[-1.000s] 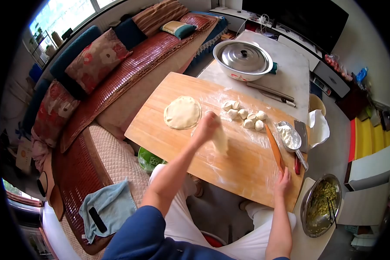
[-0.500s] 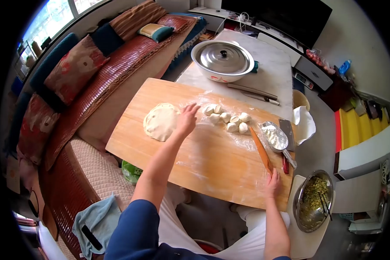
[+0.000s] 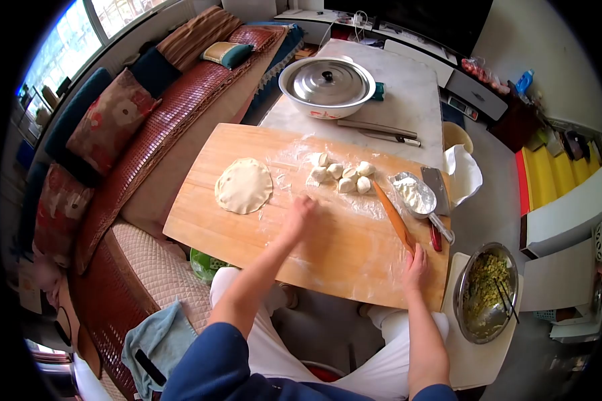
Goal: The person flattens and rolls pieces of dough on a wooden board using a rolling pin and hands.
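Note:
My right hand (image 3: 415, 266) is closed on the near end of a tapered wooden rolling pin (image 3: 393, 215), which lies slanted on the large wooden board (image 3: 241, 235). Over the middle of the board is my left hand (image 3: 302, 215), its fingers loosely bent and slightly blurred, with nothing visible in them. To its left lies a flat round dough sheet (image 3: 244, 186), apart from the hand. Several small dough pieces (image 3: 346, 184) sit in a cluster beyond and right of my left hand. A metal scoop of flour (image 3: 415, 195) rests right of the rolling pin.
A cleaver (image 3: 436, 187) lies at the board's right edge. Behind stands a lidded basin (image 3: 328, 83), with a knife (image 3: 391, 138) before it. At right is a metal bowl of chopped filling (image 3: 486, 294) with chopsticks. A sofa (image 3: 180, 127) lines the left.
My left hand has left the dough sheet's edge and moved right and nearer to me. My right hand stays at the rolling pin's end. The whole view has shifted slightly.

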Action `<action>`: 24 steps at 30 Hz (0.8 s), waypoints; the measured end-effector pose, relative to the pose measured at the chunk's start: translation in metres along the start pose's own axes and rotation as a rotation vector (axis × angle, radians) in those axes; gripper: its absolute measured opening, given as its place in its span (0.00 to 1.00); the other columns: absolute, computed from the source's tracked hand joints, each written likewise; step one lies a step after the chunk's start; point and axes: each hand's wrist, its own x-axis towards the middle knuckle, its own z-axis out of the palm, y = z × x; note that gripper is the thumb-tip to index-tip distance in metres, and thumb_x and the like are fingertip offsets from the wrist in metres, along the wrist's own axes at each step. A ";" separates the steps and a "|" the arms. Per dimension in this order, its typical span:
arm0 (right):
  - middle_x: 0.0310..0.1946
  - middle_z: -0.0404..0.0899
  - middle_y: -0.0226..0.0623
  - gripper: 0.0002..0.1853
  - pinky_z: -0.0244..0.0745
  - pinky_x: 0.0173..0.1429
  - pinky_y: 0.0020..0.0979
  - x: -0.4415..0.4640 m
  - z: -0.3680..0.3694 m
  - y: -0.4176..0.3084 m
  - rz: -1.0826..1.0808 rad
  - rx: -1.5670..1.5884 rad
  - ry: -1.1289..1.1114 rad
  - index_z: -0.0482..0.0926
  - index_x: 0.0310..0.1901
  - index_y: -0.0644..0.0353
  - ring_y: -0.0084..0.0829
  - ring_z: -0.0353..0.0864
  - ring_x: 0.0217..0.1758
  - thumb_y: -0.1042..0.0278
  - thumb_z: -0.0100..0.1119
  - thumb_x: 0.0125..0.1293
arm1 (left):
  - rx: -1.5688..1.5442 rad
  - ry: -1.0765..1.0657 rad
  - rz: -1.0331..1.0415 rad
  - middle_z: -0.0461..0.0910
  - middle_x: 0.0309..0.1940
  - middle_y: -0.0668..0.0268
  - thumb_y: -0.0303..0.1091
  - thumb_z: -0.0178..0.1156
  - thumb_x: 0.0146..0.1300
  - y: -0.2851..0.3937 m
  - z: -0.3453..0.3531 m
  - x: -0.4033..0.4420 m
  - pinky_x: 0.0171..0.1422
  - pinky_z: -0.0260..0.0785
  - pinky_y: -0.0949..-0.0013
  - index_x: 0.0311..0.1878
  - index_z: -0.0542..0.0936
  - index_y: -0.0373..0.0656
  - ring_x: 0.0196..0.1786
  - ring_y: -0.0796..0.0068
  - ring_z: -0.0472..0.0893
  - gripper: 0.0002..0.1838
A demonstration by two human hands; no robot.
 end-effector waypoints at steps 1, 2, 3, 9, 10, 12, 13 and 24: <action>0.53 0.79 0.50 0.21 0.75 0.55 0.49 0.003 0.000 -0.001 -0.002 0.010 0.009 0.74 0.62 0.60 0.53 0.78 0.56 0.60 0.57 0.72 | 0.100 -0.014 0.141 0.78 0.41 0.58 0.34 0.68 0.55 0.040 -0.009 -0.017 0.52 0.74 0.53 0.48 0.80 0.43 0.48 0.53 0.79 0.17; 0.53 0.79 0.49 0.21 0.75 0.55 0.48 0.003 -0.001 -0.003 0.002 0.017 0.010 0.74 0.62 0.59 0.53 0.78 0.56 0.60 0.58 0.72 | 0.076 -0.055 0.110 0.78 0.43 0.58 0.34 0.68 0.56 0.065 -0.014 -0.033 0.54 0.74 0.54 0.49 0.80 0.42 0.50 0.53 0.79 0.17; 0.53 0.79 0.48 0.21 0.75 0.55 0.48 0.000 -0.004 -0.004 0.012 0.021 0.006 0.74 0.62 0.59 0.52 0.78 0.56 0.60 0.58 0.72 | 0.051 -0.103 0.076 0.79 0.45 0.57 0.35 0.67 0.58 0.085 -0.017 -0.050 0.56 0.74 0.55 0.51 0.80 0.41 0.52 0.53 0.79 0.18; 0.53 0.81 0.42 0.21 0.77 0.54 0.45 0.001 -0.003 -0.003 0.016 -0.061 0.006 0.74 0.61 0.56 0.47 0.80 0.55 0.57 0.59 0.71 | 0.029 -0.124 -0.229 0.74 0.67 0.56 0.43 0.64 0.66 0.108 -0.021 -0.057 0.73 0.63 0.53 0.65 0.75 0.41 0.70 0.55 0.71 0.27; 0.53 0.81 0.42 0.21 0.77 0.54 0.45 0.000 -0.004 -0.003 0.021 -0.067 0.007 0.74 0.61 0.55 0.47 0.80 0.55 0.57 0.59 0.71 | 0.162 -0.106 -0.143 0.71 0.69 0.56 0.45 0.63 0.66 0.109 -0.018 -0.053 0.76 0.59 0.52 0.67 0.74 0.42 0.73 0.55 0.68 0.29; 0.53 0.81 0.41 0.21 0.77 0.53 0.46 0.001 -0.002 -0.002 0.021 -0.082 0.007 0.74 0.62 0.55 0.46 0.80 0.55 0.56 0.59 0.71 | 0.305 -0.124 -0.054 0.64 0.75 0.58 0.49 0.62 0.67 0.113 -0.012 -0.053 0.81 0.50 0.49 0.71 0.69 0.42 0.78 0.57 0.60 0.34; 0.53 0.81 0.41 0.21 0.77 0.53 0.46 0.001 0.000 0.000 0.019 -0.082 0.008 0.74 0.62 0.55 0.46 0.80 0.55 0.56 0.59 0.71 | 0.317 -0.161 -0.051 0.60 0.78 0.60 0.50 0.62 0.66 0.116 -0.009 -0.057 0.83 0.45 0.49 0.74 0.66 0.42 0.81 0.58 0.55 0.37; 0.52 0.81 0.43 0.21 0.77 0.53 0.47 0.000 -0.001 -0.003 0.005 -0.049 0.039 0.74 0.61 0.56 0.48 0.80 0.54 0.57 0.58 0.72 | -0.162 -0.102 -0.219 0.69 0.70 0.56 0.45 0.66 0.63 0.065 -0.007 -0.045 0.75 0.58 0.48 0.73 0.68 0.48 0.69 0.49 0.68 0.35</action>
